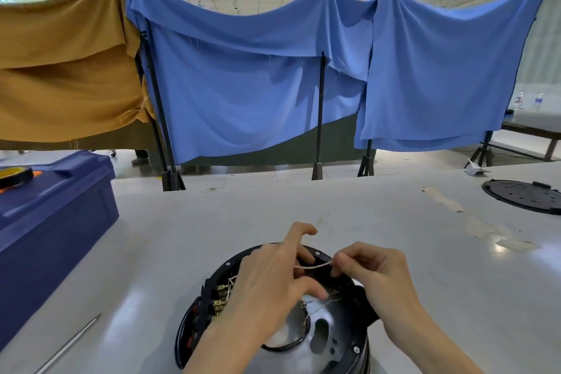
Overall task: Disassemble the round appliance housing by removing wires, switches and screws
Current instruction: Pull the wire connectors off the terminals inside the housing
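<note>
In the head view, the round appliance housing (334,331) lies directly under both hands. The left hand (267,279) and the right hand (373,270) each pinch one end of a pale wire (312,266) stretched between them. Neither hand holds the housing, so I think a hard pull could drag or tip it. A hard pull could also break the wire at the brass terminals (220,297) beneath the left hand instead of freeing it.
</note>
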`<control>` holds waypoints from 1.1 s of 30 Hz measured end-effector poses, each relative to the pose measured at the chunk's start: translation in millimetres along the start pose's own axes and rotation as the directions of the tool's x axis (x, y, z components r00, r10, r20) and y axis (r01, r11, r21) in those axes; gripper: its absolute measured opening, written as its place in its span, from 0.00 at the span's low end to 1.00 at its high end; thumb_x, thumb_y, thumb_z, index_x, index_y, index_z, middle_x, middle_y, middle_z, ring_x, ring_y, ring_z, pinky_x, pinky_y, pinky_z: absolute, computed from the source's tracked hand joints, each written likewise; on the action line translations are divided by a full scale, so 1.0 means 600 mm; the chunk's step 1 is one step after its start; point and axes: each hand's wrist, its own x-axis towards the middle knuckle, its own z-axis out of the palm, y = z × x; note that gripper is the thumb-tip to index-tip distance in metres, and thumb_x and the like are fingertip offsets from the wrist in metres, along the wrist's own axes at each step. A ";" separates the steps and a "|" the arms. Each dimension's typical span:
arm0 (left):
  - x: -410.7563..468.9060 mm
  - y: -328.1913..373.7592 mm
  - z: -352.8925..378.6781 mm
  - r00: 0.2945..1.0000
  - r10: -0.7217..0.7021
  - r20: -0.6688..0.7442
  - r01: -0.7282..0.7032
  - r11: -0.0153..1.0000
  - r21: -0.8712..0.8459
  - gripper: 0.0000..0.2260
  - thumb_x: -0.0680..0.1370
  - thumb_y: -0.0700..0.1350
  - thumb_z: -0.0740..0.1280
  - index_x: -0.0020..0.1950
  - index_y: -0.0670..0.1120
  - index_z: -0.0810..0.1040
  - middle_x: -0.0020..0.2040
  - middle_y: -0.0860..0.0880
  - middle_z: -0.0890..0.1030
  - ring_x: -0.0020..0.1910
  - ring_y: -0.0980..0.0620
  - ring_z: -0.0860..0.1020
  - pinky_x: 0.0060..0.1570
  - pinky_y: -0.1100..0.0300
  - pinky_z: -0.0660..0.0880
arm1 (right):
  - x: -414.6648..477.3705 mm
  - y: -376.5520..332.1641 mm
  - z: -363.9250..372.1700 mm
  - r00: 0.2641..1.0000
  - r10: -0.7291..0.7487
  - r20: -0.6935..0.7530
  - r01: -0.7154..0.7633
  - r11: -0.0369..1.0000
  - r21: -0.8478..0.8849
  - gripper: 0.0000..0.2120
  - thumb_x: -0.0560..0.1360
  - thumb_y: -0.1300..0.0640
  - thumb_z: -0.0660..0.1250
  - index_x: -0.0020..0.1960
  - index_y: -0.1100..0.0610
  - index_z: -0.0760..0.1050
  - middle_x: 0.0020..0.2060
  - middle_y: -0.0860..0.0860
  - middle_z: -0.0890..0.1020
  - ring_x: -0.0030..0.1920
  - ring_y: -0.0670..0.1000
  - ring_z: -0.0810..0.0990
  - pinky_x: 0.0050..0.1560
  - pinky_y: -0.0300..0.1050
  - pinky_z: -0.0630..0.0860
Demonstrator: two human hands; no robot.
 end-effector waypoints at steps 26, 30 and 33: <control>-0.018 -0.080 -0.008 0.997 0.019 0.069 -0.041 0.943 0.329 0.21 0.81 0.55 0.55 0.74 0.56 0.62 0.76 0.58 0.56 0.76 0.61 0.49 0.74 0.61 0.41 | 0.076 0.055 -0.016 0.991 -0.014 -0.131 -0.046 0.895 -0.444 0.10 0.75 0.54 0.69 0.35 0.52 0.81 0.31 0.44 0.82 0.42 0.46 0.80 0.38 0.35 0.70; -0.014 -0.030 -0.001 0.987 0.125 0.105 -0.137 0.984 0.118 0.10 0.79 0.55 0.62 0.57 0.58 0.79 0.54 0.61 0.77 0.55 0.61 0.68 0.58 0.66 0.58 | 0.044 0.020 0.013 0.996 0.028 0.079 -0.007 0.968 -0.251 0.08 0.74 0.51 0.69 0.38 0.50 0.84 0.35 0.42 0.85 0.38 0.36 0.81 0.38 0.26 0.73; -0.011 -0.010 0.015 0.974 0.036 0.226 -0.057 0.994 0.088 0.09 0.77 0.54 0.65 0.53 0.53 0.81 0.48 0.55 0.78 0.51 0.55 0.72 0.52 0.61 0.66 | 0.031 0.024 0.031 0.994 0.058 0.093 -0.038 0.977 -0.212 0.07 0.74 0.58 0.69 0.50 0.52 0.83 0.45 0.44 0.85 0.47 0.40 0.82 0.50 0.34 0.77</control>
